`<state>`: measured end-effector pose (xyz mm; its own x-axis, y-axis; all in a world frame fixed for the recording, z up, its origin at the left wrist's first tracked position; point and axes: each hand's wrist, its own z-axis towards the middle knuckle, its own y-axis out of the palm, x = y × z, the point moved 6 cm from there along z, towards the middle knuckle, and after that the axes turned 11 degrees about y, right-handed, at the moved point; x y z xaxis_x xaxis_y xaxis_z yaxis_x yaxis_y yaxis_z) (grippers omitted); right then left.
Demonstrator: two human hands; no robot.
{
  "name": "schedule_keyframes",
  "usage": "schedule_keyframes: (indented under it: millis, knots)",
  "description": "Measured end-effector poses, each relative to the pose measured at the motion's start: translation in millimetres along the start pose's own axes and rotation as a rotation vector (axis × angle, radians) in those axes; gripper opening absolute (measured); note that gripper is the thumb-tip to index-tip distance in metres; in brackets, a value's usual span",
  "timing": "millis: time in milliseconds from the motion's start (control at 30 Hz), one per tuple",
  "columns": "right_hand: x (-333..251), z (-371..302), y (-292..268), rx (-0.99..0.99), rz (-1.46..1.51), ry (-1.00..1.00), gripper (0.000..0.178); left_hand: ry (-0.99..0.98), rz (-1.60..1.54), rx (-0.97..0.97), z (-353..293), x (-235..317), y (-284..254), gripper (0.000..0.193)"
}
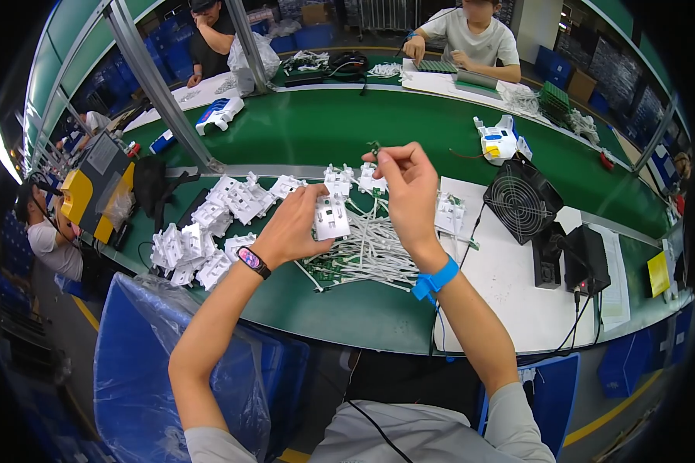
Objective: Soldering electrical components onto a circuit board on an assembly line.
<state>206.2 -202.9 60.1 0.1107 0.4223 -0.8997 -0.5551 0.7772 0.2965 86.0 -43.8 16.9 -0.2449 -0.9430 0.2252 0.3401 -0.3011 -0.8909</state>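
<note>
My left hand [292, 225], with a dark band at its wrist, grips a white plastic housing [332, 217] by its left edge. Pinched between thumb and fingers of my right hand [409, 189] is a small green circuit board [374, 149], raised above the bench; a blue strap circles that wrist. Below the hands lies a heap of white cables with green boards [363, 251]. More white housings [202, 239] are piled to the left, and a few others [337, 179] stand just beyond my hands.
A black fan [521, 199] and a black power box [587, 258] sit on white board at the right. Beyond runs a green conveyor [324, 127] with white-and-blue shells [503, 139]. A yellow-grey machine [96, 185] stands left; a plastic-lined blue bin [154, 355] is below. Two people work opposite.
</note>
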Motion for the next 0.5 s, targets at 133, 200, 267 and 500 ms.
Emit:
schedule_keyframes:
  millis: [133, 200, 267, 500]
  knots:
    - [24.2, -0.4, -4.1, -0.043, -0.233, -0.026, 0.013, 0.040, -0.045, -0.005, 2.1, 6.1, 3.3, 0.087]
    - [26.6, -5.0, 1.4, -0.076, -0.384, -0.081, 0.022, 0.030, -0.079, -0.017, 0.7, 4.8, 5.6, 0.091]
    - [28.7, -11.8, 6.2, -0.108, -0.555, -0.182, 0.030, 0.136, -0.066, 0.033, 1.1, 8.1, 5.4, 0.097]
    - [38.6, -28.4, 14.3, -0.182, -0.900, -0.475, 0.026, 0.138, -0.114, 0.059, 2.3, 13.2, 7.5, 0.114]
